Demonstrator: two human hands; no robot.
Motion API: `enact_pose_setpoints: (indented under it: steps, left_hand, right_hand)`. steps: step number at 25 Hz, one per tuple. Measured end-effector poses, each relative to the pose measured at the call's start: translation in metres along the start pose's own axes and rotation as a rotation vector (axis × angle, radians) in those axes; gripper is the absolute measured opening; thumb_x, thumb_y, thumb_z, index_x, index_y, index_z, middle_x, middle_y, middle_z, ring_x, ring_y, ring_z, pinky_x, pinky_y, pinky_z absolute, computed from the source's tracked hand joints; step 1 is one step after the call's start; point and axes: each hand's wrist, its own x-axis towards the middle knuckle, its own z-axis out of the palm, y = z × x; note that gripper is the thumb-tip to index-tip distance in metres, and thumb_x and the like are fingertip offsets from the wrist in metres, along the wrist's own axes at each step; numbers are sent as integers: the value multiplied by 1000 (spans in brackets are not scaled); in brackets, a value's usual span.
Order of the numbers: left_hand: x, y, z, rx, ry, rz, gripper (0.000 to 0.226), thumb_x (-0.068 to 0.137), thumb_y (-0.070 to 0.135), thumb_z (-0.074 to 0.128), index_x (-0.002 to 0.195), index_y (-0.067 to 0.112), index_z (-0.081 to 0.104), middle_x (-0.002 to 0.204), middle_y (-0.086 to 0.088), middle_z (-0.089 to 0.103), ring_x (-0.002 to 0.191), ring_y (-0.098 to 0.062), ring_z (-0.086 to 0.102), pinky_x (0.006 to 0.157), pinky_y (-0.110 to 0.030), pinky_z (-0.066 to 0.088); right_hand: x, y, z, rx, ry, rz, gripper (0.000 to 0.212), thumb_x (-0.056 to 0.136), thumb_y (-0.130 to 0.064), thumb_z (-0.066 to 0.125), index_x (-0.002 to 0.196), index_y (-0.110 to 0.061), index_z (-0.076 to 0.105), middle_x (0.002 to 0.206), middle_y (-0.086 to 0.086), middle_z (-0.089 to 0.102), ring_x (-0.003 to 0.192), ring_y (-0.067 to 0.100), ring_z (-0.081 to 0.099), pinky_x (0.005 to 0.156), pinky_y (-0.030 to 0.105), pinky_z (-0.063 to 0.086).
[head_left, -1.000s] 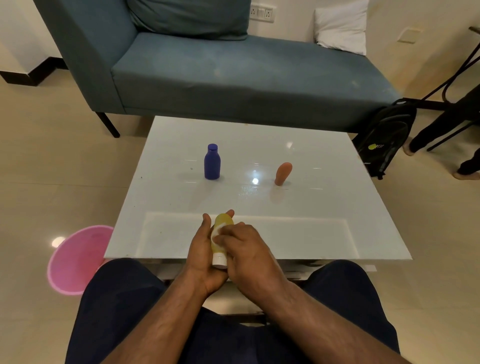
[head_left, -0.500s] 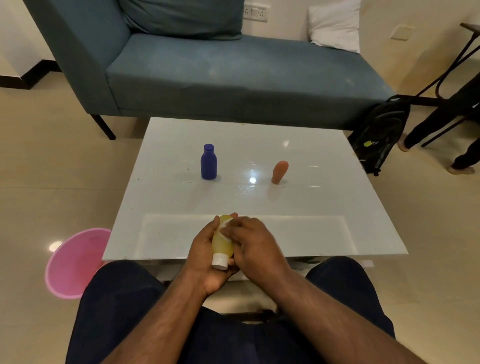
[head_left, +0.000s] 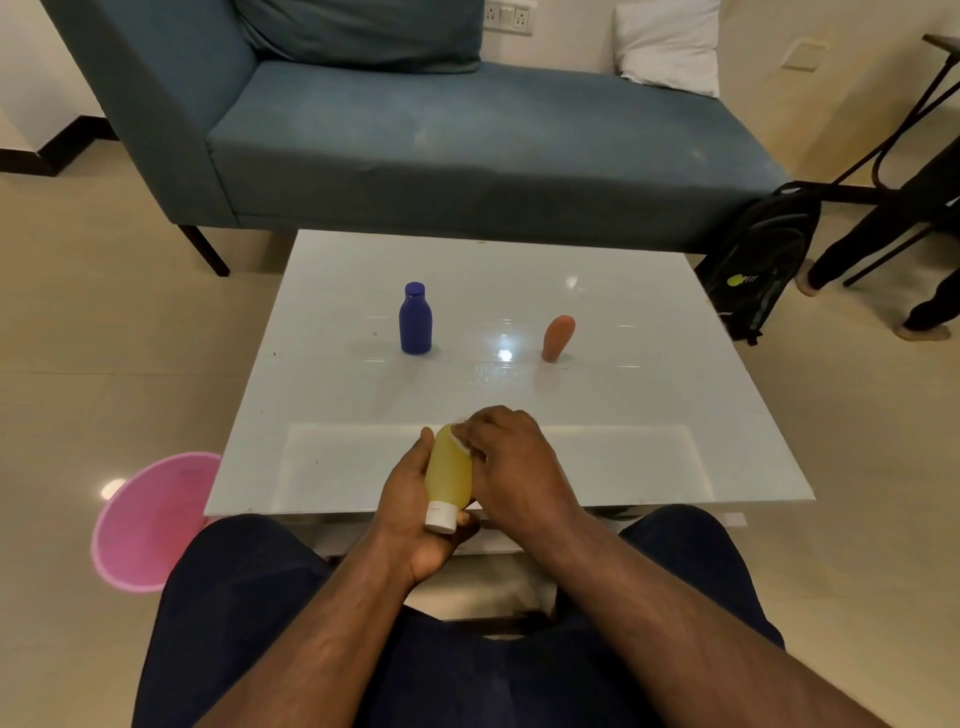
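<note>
Left hand (head_left: 410, 519) holds yellow bottle (head_left: 448, 470), blue bottle (head_left: 415, 319) beyond.

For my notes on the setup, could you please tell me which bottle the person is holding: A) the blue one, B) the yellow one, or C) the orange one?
B: the yellow bottle is held at the near edge of the table, while the blue bottle and the orange bottle stand untouched farther back on it.
</note>
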Motion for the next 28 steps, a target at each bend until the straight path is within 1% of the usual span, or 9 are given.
enact_pose_setpoints:
  steps: [3, 5, 8, 13, 16, 18, 22, 25, 28]
  left_hand:
    - [0, 3, -2, -61, 9, -6, 55, 98, 57, 50, 121, 10, 67, 102, -15, 75, 92, -29, 73, 88, -44, 54]
    - [0, 2, -2, -41, 4, 1, 59, 95, 60, 52, 124, 10, 66, 107, -16, 74, 98, -30, 71, 98, -46, 50]
    - [-2, 0, 2, -7, 16, 0, 55, 95, 58, 54, 122, 13, 67, 106, -14, 75, 94, -28, 72, 88, -45, 54]
    - [-2, 3, 0, -105, 15, -36, 61, 95, 58, 55, 122, 4, 64, 101, -17, 74, 98, -31, 70, 93, -45, 54]
    - [1, 3, -2, -107, 6, -33, 63, 95, 58, 53, 130, 6, 59, 115, -18, 72, 104, -32, 70, 83, -46, 59]
    - [5, 1, -3, -98, 9, -29, 66, 94, 59, 53, 135, 8, 57, 126, -20, 69, 111, -35, 69, 83, -50, 60]
    - [8, 1, -5, -171, 8, 14, 64, 95, 56, 51, 131, 4, 58, 114, -17, 74, 106, -32, 70, 87, -49, 60]
    - [8, 2, -4, -139, -32, -2, 58, 98, 56, 45, 126, 8, 61, 110, -15, 75, 105, -31, 70, 84, -51, 60]
    - [9, -1, -6, -72, -64, 11, 51, 99, 45, 50, 133, 8, 57, 120, -17, 71, 104, -33, 72, 77, -51, 62]
  right_hand:
    - [-25, -15, 5, 30, -57, -128, 31, 85, -10, 60, 114, -16, 67, 116, 4, 61, 105, 23, 51, 88, 35, 48]
    - [-24, -8, 4, 84, -33, -89, 28, 87, -11, 58, 113, -17, 68, 117, 4, 59, 106, 22, 52, 88, 34, 49]
    - [-12, 1, 2, 130, 46, 71, 25, 90, -14, 55, 111, -18, 68, 108, 1, 54, 101, 18, 53, 85, 35, 51]
    - [-40, -17, 8, 109, -45, -112, 29, 84, -9, 55, 107, -18, 70, 98, 1, 59, 89, 21, 52, 74, 36, 51]
    - [-22, 0, 9, 143, 27, -24, 27, 86, -11, 55, 107, -16, 70, 99, 1, 59, 92, 20, 56, 79, 37, 52]
    - [-17, 1, 7, 139, 25, 50, 26, 88, -13, 57, 110, -16, 69, 102, 1, 58, 95, 18, 56, 82, 37, 52]
    - [-36, -12, 6, 145, -22, -56, 28, 87, -11, 55, 111, -16, 68, 102, 3, 59, 97, 19, 56, 84, 32, 51]
    - [-25, 2, 7, 209, 1, 52, 25, 90, -11, 55, 110, -15, 69, 103, 0, 58, 99, 13, 57, 88, 30, 50]
    - [-25, 4, 9, 219, 27, 103, 25, 90, -13, 54, 110, -15, 69, 101, -2, 58, 95, 12, 57, 85, 31, 51]
